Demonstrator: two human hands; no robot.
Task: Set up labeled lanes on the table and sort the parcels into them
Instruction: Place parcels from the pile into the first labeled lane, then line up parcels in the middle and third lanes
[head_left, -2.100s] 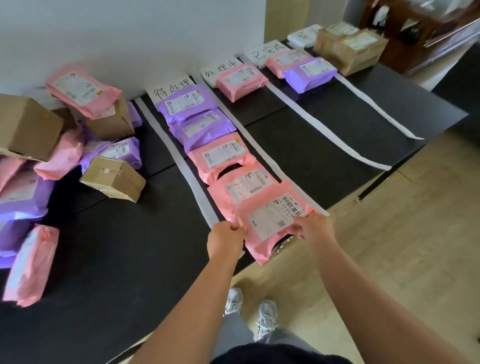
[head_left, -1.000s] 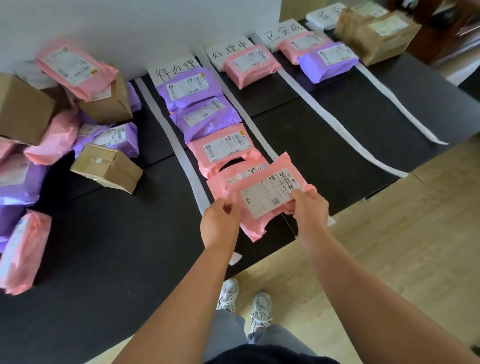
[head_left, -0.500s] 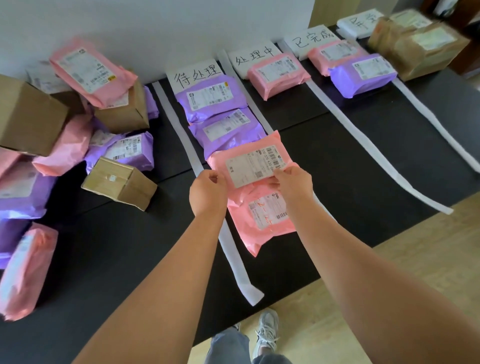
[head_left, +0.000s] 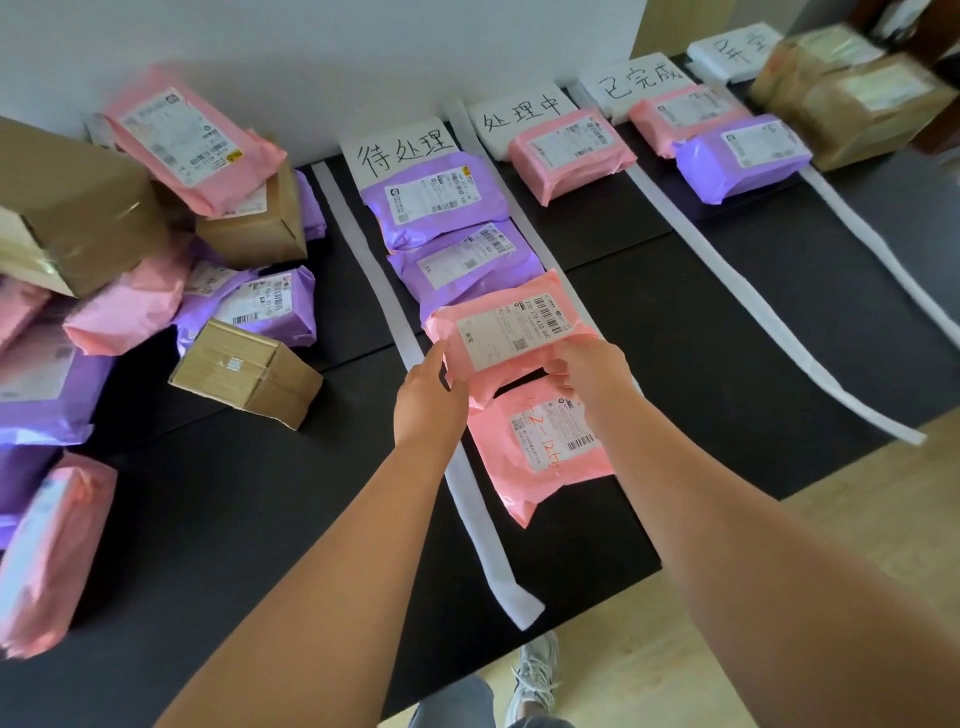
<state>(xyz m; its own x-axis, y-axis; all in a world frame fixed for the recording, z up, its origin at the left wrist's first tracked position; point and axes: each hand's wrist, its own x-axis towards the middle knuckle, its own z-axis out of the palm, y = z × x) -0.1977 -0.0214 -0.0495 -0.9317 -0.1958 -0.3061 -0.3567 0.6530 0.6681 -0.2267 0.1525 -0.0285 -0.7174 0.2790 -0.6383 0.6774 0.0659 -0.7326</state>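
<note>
I hold a pink parcel (head_left: 511, 332) with a white shipping label over the first lane. My left hand (head_left: 428, 397) grips its near left corner and my right hand (head_left: 589, 371) grips its near right edge. It hangs over another pink parcel lying under it in the lane, of which only a strip shows. Two purple parcels (head_left: 436, 200) lie farther up the same lane, below a handwritten paper label (head_left: 397, 150). Closer to me another pink parcel (head_left: 540, 447) lies in the lane. White paper strips (head_left: 475, 514) mark the lanes on the black table (head_left: 260, 519).
A heap of pink and purple parcels and brown boxes (head_left: 244, 371) fills the table's left side. The second lane holds a pink parcel (head_left: 569, 150); the third a pink and a purple parcel (head_left: 740, 158). Brown boxes (head_left: 852, 98) stand far right. The table's near edge borders wooden floor.
Both hands lifted the pink parcel from the lane's near end and carried it away from me, up the lane, past the pink parcel with red writing to just below the purple ones.
</note>
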